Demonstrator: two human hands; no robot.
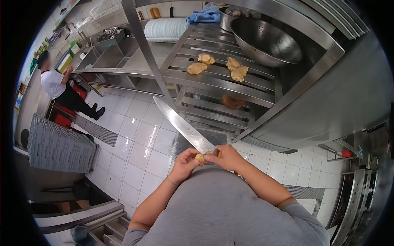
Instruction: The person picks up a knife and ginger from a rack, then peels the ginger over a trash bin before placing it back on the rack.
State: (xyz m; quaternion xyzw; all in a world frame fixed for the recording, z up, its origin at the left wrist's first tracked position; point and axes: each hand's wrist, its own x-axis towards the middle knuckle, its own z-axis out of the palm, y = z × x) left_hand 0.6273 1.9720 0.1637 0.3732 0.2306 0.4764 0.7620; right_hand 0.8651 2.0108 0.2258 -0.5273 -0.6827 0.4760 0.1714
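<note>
In front of my belly, my left hand [184, 165] pinches a small pale-yellow piece of ginger [200, 157] between thumb and fingers. My right hand [225, 157] is closed on a large kitchen knife [182, 125], and its thumb reaches to the ginger. The broad blade points away to the upper left, its base against or just behind the piece. Part of a yellow handle shows at the right fingers. On the slatted metal shelf [213, 84] ahead lie more ginger pieces [197, 68], several in loose groups.
A steel colander [266, 41] and a metal pot [226, 19] stand on the shelf beside a blue cloth [204, 15]. Stacked white plates [166, 29] are left of it. A person [55, 84] stands at the far-left sink. Grey stacked crates [59, 143] occupy the left floor.
</note>
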